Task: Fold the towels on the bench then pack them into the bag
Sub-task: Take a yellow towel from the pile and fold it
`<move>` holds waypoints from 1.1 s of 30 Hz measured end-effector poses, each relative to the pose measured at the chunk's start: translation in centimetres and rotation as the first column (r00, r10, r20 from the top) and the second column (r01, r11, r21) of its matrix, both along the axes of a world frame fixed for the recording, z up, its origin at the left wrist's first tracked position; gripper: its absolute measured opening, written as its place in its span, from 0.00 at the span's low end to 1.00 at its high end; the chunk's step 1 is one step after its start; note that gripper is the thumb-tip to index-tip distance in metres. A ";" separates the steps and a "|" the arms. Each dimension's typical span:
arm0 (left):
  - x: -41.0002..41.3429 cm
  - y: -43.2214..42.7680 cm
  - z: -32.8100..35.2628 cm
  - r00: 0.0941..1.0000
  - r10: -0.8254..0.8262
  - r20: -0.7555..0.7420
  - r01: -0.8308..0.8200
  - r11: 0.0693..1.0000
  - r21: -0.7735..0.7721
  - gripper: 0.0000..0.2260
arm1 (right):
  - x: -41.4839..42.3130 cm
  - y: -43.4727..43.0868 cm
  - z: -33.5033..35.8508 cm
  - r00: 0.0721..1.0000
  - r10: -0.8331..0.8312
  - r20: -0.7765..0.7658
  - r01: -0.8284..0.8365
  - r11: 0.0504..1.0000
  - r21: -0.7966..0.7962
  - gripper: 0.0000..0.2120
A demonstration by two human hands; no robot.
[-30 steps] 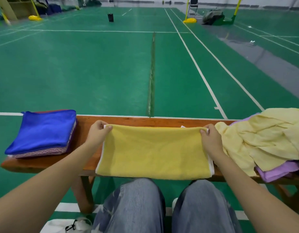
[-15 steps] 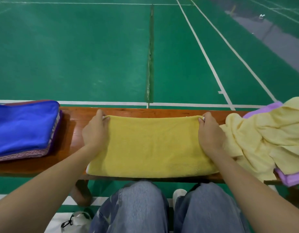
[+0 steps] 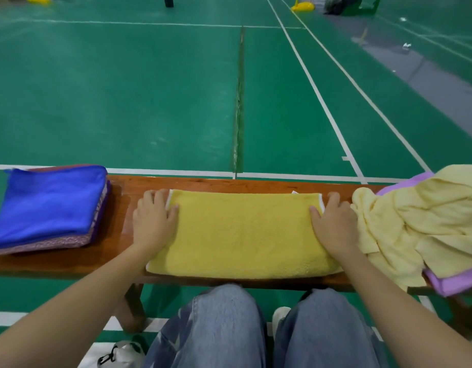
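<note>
A folded mustard-yellow terry towel with white edging (image 3: 243, 232) lies flat across the middle of the long reddish-brown wooden bench (image 3: 128, 187), its near edge reaching the bench's front edge. The left hand (image 3: 154, 221) rests palm-down over the towel's left end, thumb on the cloth and fingers extended, gripping nothing. The right hand (image 3: 333, 224) lies the same way on the right end, fingers loose and pressing flat rather than pinching. On the left of the bench sits a neat stack of folded towels with a bright blue one on top (image 3: 49, 205), apart from the left hand. On the right, a crumpled pale-yellow towel (image 3: 415, 221) lies heaped over a lilac towel (image 3: 452, 284), just beside the right hand.
</note>
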State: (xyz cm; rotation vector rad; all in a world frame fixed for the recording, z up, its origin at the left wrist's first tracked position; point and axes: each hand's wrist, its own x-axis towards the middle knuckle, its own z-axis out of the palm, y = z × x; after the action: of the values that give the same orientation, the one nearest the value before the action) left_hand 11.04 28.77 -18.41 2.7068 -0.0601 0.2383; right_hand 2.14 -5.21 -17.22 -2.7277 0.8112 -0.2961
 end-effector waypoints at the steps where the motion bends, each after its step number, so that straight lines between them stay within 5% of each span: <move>1: -0.5 0.3 0.0 0.997 -0.074 0.001 0.074 0.997 -0.005 0.20 | -0.5 0.0 0.2 1.000 0.012 -0.021 -0.011 1.000 0.012 0.24; 5: -2.6 1.0 -0.1 0.944 -0.306 -0.125 0.308 0.951 0.000 0.20 | -1.9 0.1 1.1 0.991 0.081 -0.104 -0.069 0.991 0.117 0.28; 12: -4.2 0.7 0.4 0.933 -0.258 -0.252 0.242 0.966 -0.095 0.22 | -2.6 0.3 2.4 0.977 0.203 -0.070 -0.148 0.872 0.467 0.32; 20: -4.3 1.5 0.8 0.896 -0.303 -0.326 0.271 0.952 -0.140 0.24 | -3.9 -0.2 3.7 0.982 0.188 0.030 -0.150 0.667 0.730 0.20; 27: -4.5 2.4 1.8 0.875 -0.321 -0.362 0.284 0.947 -0.152 0.25 | -3.0 2.0 7.4 0.969 0.208 0.135 -0.237 0.622 0.746 0.27; 33: -4.9 3.5 2.6 0.877 -0.352 -0.327 0.234 0.908 -0.348 0.19 | -0.1 8.8 9.6 0.920 0.332 0.209 -0.384 0.653 0.653 0.30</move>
State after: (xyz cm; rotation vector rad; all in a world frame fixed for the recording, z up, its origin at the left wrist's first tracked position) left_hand 6.11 32.29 -15.86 2.3489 -0.2977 -0.3520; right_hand 2.05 3.64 -7.59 -2.0718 0.2450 0.0094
